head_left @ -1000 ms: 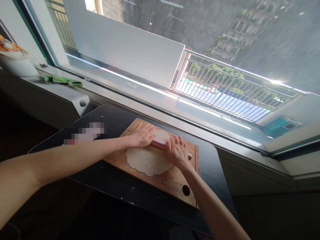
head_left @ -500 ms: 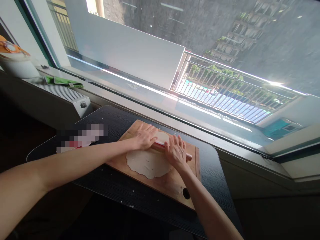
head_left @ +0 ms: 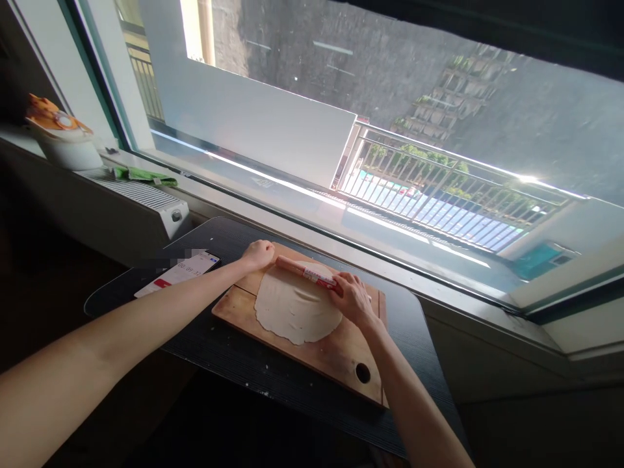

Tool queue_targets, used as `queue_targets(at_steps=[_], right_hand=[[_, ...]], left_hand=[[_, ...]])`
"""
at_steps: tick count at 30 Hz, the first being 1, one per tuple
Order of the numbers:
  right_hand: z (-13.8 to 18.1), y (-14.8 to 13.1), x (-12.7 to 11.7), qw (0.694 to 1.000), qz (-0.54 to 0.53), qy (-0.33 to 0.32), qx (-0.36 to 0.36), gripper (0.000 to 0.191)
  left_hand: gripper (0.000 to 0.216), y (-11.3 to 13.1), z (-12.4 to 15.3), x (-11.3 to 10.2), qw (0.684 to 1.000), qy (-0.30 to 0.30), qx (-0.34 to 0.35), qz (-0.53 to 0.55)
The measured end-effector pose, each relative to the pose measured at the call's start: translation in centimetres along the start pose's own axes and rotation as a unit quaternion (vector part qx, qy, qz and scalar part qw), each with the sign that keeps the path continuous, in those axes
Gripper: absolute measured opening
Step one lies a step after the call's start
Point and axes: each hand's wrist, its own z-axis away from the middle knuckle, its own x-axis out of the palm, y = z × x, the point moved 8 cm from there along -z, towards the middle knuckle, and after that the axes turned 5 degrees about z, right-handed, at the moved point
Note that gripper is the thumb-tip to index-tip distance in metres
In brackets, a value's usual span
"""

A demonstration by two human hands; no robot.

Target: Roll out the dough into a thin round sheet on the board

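Observation:
A wooden rolling pin (head_left: 308, 272) with a red and white printed wrap lies across the far part of a thin, roughly round sheet of dough (head_left: 297, 313). My right hand (head_left: 351, 296) has its fingers curled round the pin's right end. Off the pin's left end, my left hand (head_left: 258, 255) is closed at the far left corner of the cutting board (head_left: 336, 362). Whether its fingers hold the board's edge or anything else is hidden. The dough rests flat on the board, its edge uneven, with a few small creases in its surface.
The board lies on a black table (head_left: 229, 357) dotted with flour specks. A phone (head_left: 182, 273) showing a timer lies left of the board. Beyond are a window sill, a radiator (head_left: 168, 211), a green cloth (head_left: 146, 175) and a white pot (head_left: 71, 149).
My left hand has left the rolling pin and closed at the board's far left corner. My right hand has gone from lying flat on the pin to gripping its right end. The view has shifted slightly.

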Motion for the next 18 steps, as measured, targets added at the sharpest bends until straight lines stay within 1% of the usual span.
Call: queue_targets(at_steps=[1, 3, 7, 10, 12, 14, 16, 18], right_hand=[[0.4, 0.2, 0.1, 1.000, 0.010, -0.007, 0.003, 0.030], [1.2, 1.2, -0.1, 0.999, 0.023, -0.016, 0.045, 0.029], [3.8, 4.9, -1.5, 0.983, 0.023, -0.003, 0.181, 0.037], [6.7, 7.3, -2.2, 0.965, 0.030, -0.023, 0.258, 0.038], [8.2, 8.1, -2.4, 0.958, 0.042, -0.046, 0.279, 0.035], [9.1, 8.5, -2.4, 0.953, 0.051, -0.064, 0.291, 0.033], [9.3, 8.5, -2.5, 0.952, 0.061, -0.068, 0.293, 0.034], [9.1, 8.4, -2.5, 0.953, 0.068, -0.072, 0.285, 0.038]], left_hand=[[0.039, 0.3, 0.4, 0.1, 1.000, -0.001, 0.004, -0.011], [0.037, 1.4, 1.0, 0.5, 0.999, -0.005, 0.022, -0.033], [0.030, 4.6, 2.2, 1.7, 0.994, -0.037, 0.086, -0.063], [0.026, 6.3, 2.7, 2.7, 0.990, -0.059, 0.109, -0.073], [0.024, 7.1, 2.5, 3.2, 0.989, -0.074, 0.106, -0.079], [0.030, 7.7, 2.0, 3.5, 0.988, -0.090, 0.094, -0.082], [0.038, 8.1, 1.3, 3.7, 0.988, -0.106, 0.084, -0.079], [0.038, 8.5, 0.6, 3.9, 0.987, -0.120, 0.080, -0.068]])
